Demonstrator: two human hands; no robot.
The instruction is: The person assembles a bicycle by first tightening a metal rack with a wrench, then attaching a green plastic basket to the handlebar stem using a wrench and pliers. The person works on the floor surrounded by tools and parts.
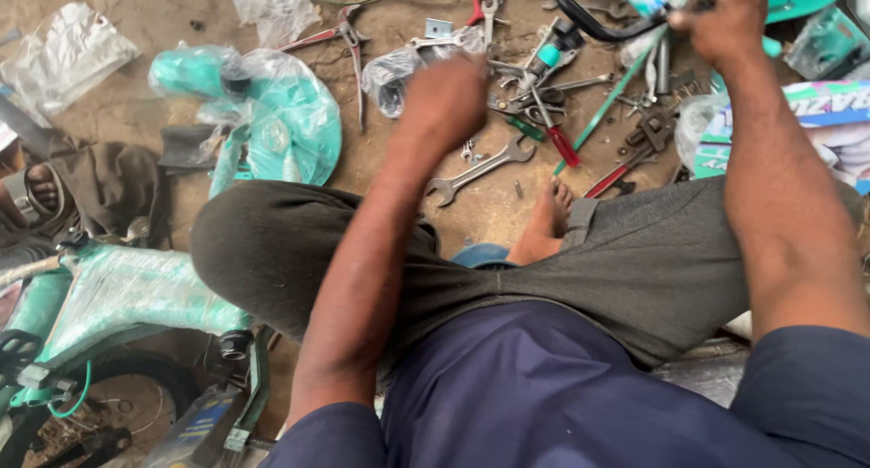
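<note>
Seen from above, seated on a dirt floor strewn with tools.

Packaging: clear plastic bag crumpled near the floor's upper left corner; second clear wrap at the upper edge; teal fan-shaped part in clear film left of centre; small bag of fittings just left of the left hand; printed cardboard box, white with teal, pink and blue bands, at the right edge, partly hidden by the right forearm.

Left hand: blurred, raised over the tool pile, back of hand toward camera, arm extended forward from lower centre. Finger spread not discernible; nothing visibly held.

Right hand: lifted near the upper right corner, fingers closed around a black curved bar, which arcs leftward from the fist above the tools.

Surroundings: open-ended spanner flat on the floor just below the left hand; red-handled screwdriver and green-shafted screwdriver lying between the two hands; pliers near the upper edge; pipe wrench below the right hand. Bare foot between grey-trousered knees. Film-wrapped teal bicycle frame with wheel at the lower left corner. Another person's sandalled foot at the left edge.
</note>
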